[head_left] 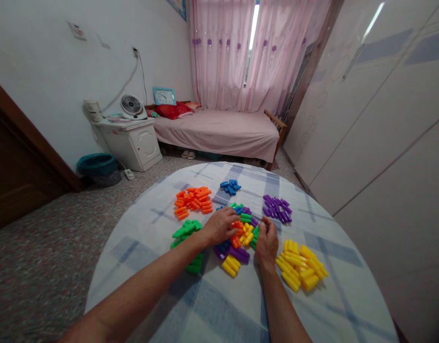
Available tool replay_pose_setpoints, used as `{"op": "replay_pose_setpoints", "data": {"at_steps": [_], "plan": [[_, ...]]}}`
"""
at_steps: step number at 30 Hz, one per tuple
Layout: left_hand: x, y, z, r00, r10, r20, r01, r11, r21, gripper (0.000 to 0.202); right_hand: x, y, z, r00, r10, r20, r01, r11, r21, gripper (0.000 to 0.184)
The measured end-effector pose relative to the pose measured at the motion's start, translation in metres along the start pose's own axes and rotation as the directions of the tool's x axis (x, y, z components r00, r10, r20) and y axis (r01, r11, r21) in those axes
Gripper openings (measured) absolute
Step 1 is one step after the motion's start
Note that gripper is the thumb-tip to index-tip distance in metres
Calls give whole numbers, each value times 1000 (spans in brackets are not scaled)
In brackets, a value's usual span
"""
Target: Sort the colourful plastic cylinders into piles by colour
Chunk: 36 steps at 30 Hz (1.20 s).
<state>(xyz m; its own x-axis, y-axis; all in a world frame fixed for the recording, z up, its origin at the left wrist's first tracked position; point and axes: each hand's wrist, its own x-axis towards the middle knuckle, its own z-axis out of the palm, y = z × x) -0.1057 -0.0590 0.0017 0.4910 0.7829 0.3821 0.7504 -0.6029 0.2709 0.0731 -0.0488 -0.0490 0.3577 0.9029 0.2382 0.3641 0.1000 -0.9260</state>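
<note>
Plaid tablecloth (212,305), left hand (222,226) palm-down over mixed pieces (246,235).

pink curtains (222,66) (bright gap (254,26)) | bed (219,126) | white wall (108,28) | speckled floor (133,195)

No lettering or number can be read with certainty. The blue-framed clock (164,96) propped at the head end of the bed (219,131) carries dark marks around its white dial, but they are too small to make out as numerals, and the time cannot be told. High on the wall, a blue-edged poster (178,6) is cut off by the upper border; its print is illegible.
</note>
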Motion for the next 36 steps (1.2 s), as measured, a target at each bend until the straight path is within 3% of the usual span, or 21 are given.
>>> {"op": "replay_pose_setpoints", "data": {"at_steps": [3, 6, 15, 21, 24, 29, 36], "plan": [[9, 8, 5, 993, 16, 115, -21, 999, 41, 15, 1, 2, 0, 1000, -12, 2, 12, 1000, 14, 43], [15, 9, 6, 989, -13, 144, 3, 997, 71, 15, 1, 2, 1, 1000, -10, 0, 10, 1000, 9, 43], [7, 1, 2, 985, -164, 53, 160, 984, 80, 20, 0, -2, 0, 1000, -5, 6, 5, 1000, -1, 43], [-15, -26, -21, 961, -262, -85, 256, 964, -78, 19, -1, -3, -1, 1000, -4, 7, 4, 1000, -10, 43], [-30, -48, -35, 959, -254, -128, 259, 966, 22, 20, -1, -1, -1, 1000, -3, 6, 3, 1000, -20, 43], [-49, -82, -49, 955, -285, -80, 296, 923, 248, 15, 0, 0, 0, 1000, -12, 3, 12, 1000, -29, 43], [-57, -94, -46, 949, -308, -64, 313, 901, 301, 13, -1, -1, -1, 1000, -15, 7, 16, 999, -44, 43]]}}
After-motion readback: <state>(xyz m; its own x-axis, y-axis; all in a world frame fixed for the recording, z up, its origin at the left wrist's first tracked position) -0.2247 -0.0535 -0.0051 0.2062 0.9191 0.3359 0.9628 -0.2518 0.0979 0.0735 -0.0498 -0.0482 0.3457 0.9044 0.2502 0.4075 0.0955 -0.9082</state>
